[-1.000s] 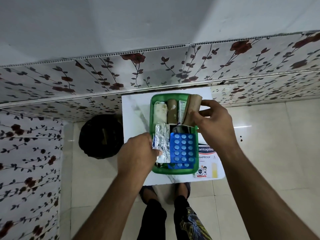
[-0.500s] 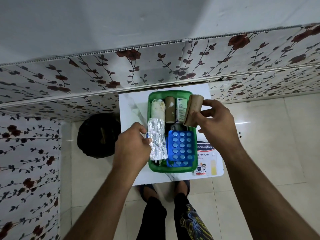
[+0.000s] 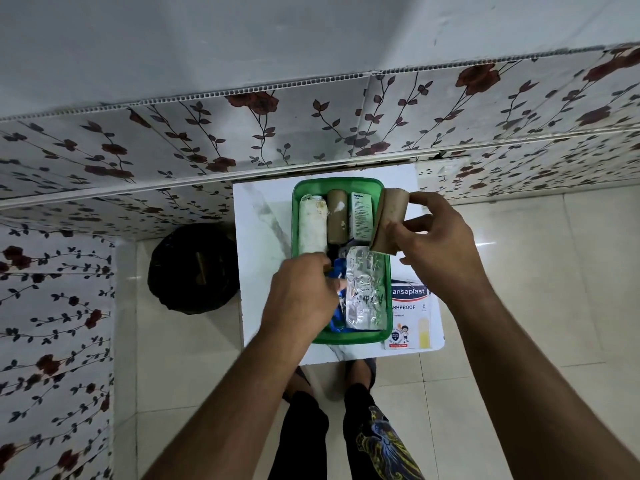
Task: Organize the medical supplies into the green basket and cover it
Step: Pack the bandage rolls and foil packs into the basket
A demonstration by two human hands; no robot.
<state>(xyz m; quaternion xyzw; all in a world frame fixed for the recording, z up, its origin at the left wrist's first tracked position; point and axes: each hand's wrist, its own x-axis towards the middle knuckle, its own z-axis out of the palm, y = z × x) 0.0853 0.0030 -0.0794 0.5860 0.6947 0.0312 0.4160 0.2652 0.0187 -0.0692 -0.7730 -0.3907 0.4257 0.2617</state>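
Note:
The green basket stands on a small white table. Its far half holds a white bandage roll, a brown roll and a white medicine box. In its near half a silver foil strip lies over a blue blister pack. My left hand reaches into the basket and pinches the foil strip's left edge. My right hand grips a brown bandage roll above the basket's right rim. No cover is in view.
A Hansaplast plaster box lies on the table right of the basket. A black bin stands on the tiled floor to the left. Floral wall panels close off the far side. My legs stand at the table's near edge.
My left hand carried the foil strip from the basket's left side to the right, onto the blue blister pack. My right hand kept the brown roll by the right rim.

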